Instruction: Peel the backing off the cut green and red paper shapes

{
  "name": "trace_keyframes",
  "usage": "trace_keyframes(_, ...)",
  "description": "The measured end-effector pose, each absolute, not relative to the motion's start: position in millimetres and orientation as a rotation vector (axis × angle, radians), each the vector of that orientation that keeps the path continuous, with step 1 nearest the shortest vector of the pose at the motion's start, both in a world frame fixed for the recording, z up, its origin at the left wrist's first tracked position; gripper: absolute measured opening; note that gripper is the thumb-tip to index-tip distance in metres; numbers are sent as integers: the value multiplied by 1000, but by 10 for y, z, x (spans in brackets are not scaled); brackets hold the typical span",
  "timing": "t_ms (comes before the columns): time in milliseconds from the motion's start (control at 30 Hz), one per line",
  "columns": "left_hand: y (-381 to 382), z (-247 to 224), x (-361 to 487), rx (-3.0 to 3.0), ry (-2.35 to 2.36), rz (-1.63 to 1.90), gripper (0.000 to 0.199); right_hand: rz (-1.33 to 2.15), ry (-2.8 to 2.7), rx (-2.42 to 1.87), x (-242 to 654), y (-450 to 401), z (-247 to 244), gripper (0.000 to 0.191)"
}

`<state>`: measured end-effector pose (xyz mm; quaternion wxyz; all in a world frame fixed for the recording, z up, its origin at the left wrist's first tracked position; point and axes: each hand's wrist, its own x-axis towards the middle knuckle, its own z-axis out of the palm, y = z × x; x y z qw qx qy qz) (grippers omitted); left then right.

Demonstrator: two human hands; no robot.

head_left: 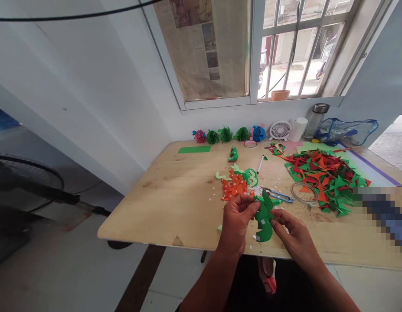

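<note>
Between my two hands, just above the table's front edge, is a green paper cutout (265, 219) with curved, leaf-like lobes and small white squares stuck on it. My left hand (236, 219) pinches its upper left side between thumb and fingers. On the other side my right hand (292, 232) has thumb and fingertips closed on its right edge. Behind the hands lies a pile of orange paper cutouts (233, 185) dotted with white squares. Green curly cutouts (252, 177) rest beside it. Blue-handled scissors or tweezers (282, 196) lie just beyond the cutout.
A heap of red, orange and green paper scraps (327, 173) covers the table's right side, with a tape roll (305, 193) at its edge. Along the wall stand several folded paper figures (226, 134), a small fan (280, 130) and a glass bottle (315, 121). A green strip (194, 149) lies back left.
</note>
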<state>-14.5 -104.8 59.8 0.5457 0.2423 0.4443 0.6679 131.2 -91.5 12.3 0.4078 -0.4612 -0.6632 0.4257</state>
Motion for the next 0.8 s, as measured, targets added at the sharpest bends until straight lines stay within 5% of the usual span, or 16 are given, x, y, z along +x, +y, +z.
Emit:
trace_keyframes(467, -1011, 507, -148, 486, 1066, 1593, 25, 852, -1661, -1229, 1312, -1060, 139, 49)
trace_keyframes(633, -1020, 531, -145, 499, 1064, 1600, 22, 764, -1897, -1068, 1337, -1055, 108, 18)
trace_keyframes(800, -1017, 561, -147, 498, 1113, 1645, 23, 687, -1830, -1107, 1333, -1020, 86, 23)
